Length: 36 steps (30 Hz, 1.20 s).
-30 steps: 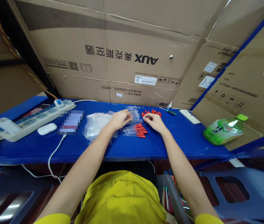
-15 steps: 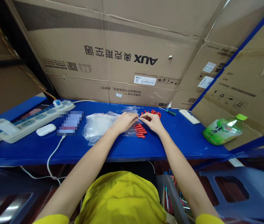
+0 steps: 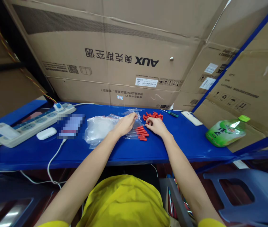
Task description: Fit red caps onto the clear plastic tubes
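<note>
My left hand (image 3: 126,123) is closed in a pinch over the upper ends of thin clear glass dropper tubes (image 3: 132,133), fingertips on one tube. Several tubes lie side by side, the nearer ones carrying red rubber bulbs (image 3: 142,135) on their right ends. At the right, my right hand (image 3: 157,125) has its thumb and fingers curled together by the loose pile of red rubber bulbs (image 3: 156,115), with a bit of red showing at the fingertips. Clear plastic bags (image 3: 98,129) lie left of the tubes, partly behind my left forearm.
On the blue table (image 3: 124,154) are a power strip (image 3: 37,123), a white case (image 3: 46,133), a blurred phone (image 3: 71,126) with a cable, a green-handled screwdriver (image 3: 173,114), a white flat object (image 3: 191,118) and a green bottle (image 3: 227,130). A cardboard wall (image 3: 115,37) stands behind.
My hands were together over the tubes and have now parted. The right moved slightly to the right, towards the loose bulbs; the left stays over the tube ends.
</note>
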### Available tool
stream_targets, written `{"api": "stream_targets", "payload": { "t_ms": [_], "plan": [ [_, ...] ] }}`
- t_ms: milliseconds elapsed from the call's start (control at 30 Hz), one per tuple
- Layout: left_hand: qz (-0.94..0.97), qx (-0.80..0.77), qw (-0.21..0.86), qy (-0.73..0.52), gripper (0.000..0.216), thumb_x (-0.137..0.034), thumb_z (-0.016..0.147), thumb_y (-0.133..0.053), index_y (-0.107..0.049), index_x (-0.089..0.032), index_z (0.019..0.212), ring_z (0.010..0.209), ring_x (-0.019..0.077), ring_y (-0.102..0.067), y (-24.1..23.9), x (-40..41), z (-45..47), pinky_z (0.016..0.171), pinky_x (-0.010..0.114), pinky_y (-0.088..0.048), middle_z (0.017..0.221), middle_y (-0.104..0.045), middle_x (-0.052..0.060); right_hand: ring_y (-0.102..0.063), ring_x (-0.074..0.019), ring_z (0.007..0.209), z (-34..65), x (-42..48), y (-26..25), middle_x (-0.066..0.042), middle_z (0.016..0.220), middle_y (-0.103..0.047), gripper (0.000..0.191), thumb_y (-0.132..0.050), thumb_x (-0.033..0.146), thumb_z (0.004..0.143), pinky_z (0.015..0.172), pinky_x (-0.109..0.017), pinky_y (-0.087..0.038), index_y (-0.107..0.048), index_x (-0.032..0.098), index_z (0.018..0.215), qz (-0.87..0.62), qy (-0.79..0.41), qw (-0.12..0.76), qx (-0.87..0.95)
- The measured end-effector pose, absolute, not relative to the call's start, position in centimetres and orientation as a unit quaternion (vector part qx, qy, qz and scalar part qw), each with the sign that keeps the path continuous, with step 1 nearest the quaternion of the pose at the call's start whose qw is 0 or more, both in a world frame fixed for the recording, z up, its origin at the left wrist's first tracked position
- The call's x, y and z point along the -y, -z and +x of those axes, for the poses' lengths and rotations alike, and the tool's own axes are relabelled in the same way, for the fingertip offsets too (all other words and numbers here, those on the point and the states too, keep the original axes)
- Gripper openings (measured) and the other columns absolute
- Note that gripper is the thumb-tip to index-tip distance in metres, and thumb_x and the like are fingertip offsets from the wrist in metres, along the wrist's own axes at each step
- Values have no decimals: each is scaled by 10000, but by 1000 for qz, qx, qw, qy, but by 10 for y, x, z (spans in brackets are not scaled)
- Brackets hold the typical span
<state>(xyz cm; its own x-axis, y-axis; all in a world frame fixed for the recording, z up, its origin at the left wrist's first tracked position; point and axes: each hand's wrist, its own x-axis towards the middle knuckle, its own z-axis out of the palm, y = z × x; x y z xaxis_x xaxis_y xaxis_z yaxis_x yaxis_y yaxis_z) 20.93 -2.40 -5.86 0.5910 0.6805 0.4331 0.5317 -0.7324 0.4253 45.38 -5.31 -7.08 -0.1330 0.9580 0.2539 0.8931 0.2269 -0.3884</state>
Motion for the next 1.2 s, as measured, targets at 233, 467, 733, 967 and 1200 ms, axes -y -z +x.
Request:
{"api": "stream_targets", "payload": {
  "t_ms": [233, 467, 733, 967, 1200],
  "plan": [
    [885, -312, 145, -314, 288, -371, 1123, -334, -561, -201, 1072, 964, 251, -677, 65, 17, 210, 872, 367, -512, 1047, -711, 102, -624, -144, 632, 455, 50, 74, 28, 734, -711, 126, -700, 238, 845, 665, -261, -465, -681, 222, 968, -547, -124, 378, 737],
    [891, -323, 126, -294, 343, -393, 1133, -313, -589, -220, 1026, 934, 236, -685, 63, 19, 208, 814, 316, -491, 998, -714, 78, -626, -166, 665, 437, 57, 62, -38, 859, -771, 218, -716, 399, 875, 635, -298, -497, -766, 210, 973, -460, -196, 488, 715],
    [894, -358, 89, -256, 352, -417, 1137, -298, -600, -239, 1102, 940, 241, -718, 57, 26, 208, 758, 296, -470, 1018, -743, 69, -655, -163, 679, 433, 57, 65, -30, 847, -767, 236, -758, 431, 865, 642, -299, -517, -740, 214, 955, -436, -236, 509, 703],
    [899, -358, 86, -238, 365, -410, 1135, -288, -604, -227, 1131, 916, 249, -730, 55, 28, 209, 752, 301, -480, 1009, -756, 88, -763, -217, 736, 429, 57, 70, -64, 908, -818, 337, -792, 499, 843, 739, -353, -612, -796, 208, 1013, -433, -273, 524, 681],
    [905, -342, 74, -242, 387, -413, 1128, -292, -630, -227, 1097, 899, 262, -731, 54, 30, 210, 736, 307, -481, 991, -759, 96, -783, -257, 755, 427, 58, 70, -76, 857, -814, 382, -807, 566, 811, 729, -380, -638, -811, 208, 944, -448, -282, 533, 660]
  ]
}}
